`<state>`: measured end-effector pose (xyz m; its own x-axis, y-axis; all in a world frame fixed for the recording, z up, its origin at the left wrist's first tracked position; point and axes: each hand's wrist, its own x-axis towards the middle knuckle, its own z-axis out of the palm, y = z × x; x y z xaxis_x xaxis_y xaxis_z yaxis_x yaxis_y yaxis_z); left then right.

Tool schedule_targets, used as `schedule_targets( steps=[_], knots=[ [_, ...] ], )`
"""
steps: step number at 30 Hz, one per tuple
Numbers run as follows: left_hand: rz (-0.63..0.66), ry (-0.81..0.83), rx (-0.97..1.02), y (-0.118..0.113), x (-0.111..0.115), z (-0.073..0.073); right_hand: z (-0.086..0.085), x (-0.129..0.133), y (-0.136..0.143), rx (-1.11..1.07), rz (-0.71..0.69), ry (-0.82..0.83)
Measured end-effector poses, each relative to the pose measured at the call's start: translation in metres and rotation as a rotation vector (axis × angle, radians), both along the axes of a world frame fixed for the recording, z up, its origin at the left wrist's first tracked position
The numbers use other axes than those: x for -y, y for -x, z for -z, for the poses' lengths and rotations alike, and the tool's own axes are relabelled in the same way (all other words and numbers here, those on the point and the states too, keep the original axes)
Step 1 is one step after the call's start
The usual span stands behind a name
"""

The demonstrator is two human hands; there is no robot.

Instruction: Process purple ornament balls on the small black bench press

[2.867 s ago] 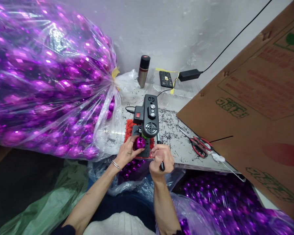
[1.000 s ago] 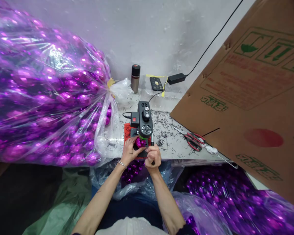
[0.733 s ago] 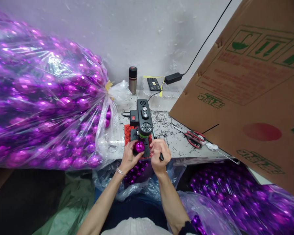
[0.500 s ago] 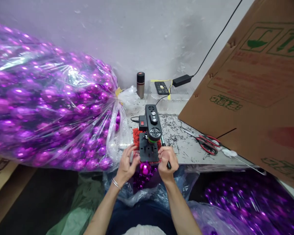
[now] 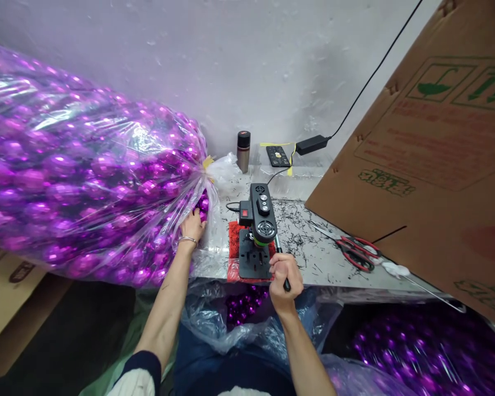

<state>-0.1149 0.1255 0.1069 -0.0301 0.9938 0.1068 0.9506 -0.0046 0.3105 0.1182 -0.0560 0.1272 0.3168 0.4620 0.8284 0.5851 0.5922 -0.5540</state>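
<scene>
My right hand (image 5: 286, 276) is wrapped round the black-gripped lever (image 5: 287, 285) of a small black bench press machine (image 5: 263, 212). Its slotted black plate (image 5: 253, 267) has no ball on it. At the left, my left hand (image 5: 192, 225) reaches into the mouth of a big clear plastic bag (image 5: 127, 132) full of shiny purple balls. Its thumb stands apart and its fingers stretch toward some purple balls (image 5: 203, 202), with their tips partly hidden. Below the table edge, more purple balls (image 5: 245, 308) lie in an open plastic bag (image 5: 214, 324).
Red-handled scissors (image 5: 357, 253) and a metal hook tool (image 5: 424, 286) lie right of the machine, beside a large carton (image 5: 429, 181). Behind stand a bottle (image 5: 243, 151), a phone-like black slab (image 5: 278, 156) and a power adapter (image 5: 312, 144). Black scraps (image 5: 297, 225) litter the table.
My left hand has left the front of the plate and gone up and left to the bag's mouth. The ball by the plate's front is gone from there. My right hand stays on the lever.
</scene>
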Motion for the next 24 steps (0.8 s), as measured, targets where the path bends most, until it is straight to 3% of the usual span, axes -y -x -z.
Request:
schedule_targets(
  steps=[4, 7, 10, 12, 17, 24],
  knots=[
    [-0.014, -0.08, 0.319, 0.007, 0.005, -0.011, -0.001, -0.001, -0.001, 0.023, -0.013, -0.006],
    [-0.054, -0.12, 0.801, 0.011, 0.023, -0.018, -0.003, -0.001, -0.001, 0.028, -0.02, -0.014],
    [-0.118, 0.071, 1.357, 0.004, 0.053, -0.022, -0.005, -0.001, -0.001, 0.014, -0.023, -0.005],
    [-0.156, 0.237, 1.606, -0.006, 0.076, -0.022, -0.008, -0.001, 0.0, -0.001, -0.016, 0.004],
    [-0.195, 0.528, 1.827, -0.036, 0.12, -0.011, -0.014, -0.002, -0.001, -0.004, -0.016, 0.007],
    [-0.245, 0.634, 1.953, -0.059, 0.137, 0.009, -0.016, -0.001, -0.002, 0.01, -0.019, 0.015]
  ],
)
